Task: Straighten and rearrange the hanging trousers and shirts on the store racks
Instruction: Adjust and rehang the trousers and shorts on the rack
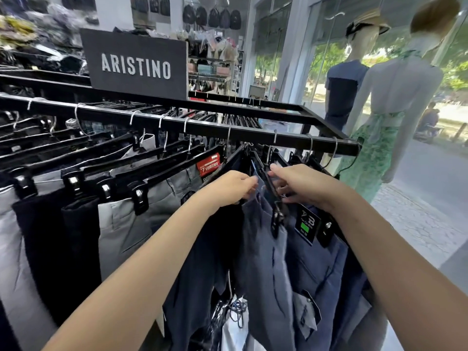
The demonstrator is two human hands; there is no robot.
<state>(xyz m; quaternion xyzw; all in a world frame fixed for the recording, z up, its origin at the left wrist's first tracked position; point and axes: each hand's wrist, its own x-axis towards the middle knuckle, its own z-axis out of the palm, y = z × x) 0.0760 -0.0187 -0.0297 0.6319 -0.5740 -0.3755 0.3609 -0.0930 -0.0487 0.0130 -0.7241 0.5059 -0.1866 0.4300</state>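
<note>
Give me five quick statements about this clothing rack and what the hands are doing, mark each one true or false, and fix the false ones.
1. Both hands are at the blue trousers near the rack's right end. True.
2. The sign on the rack reads ARISTINO. True.
3. The left hand hangs idle at the person's side. False: its fingers are curled at the blue trousers' waistband.
4. The trousers hang on white wooden hangers. False: they hang on black clip hangers, and the right hand grips one of them.
5. Two mannequins stand by the window to the right. True.
</note>
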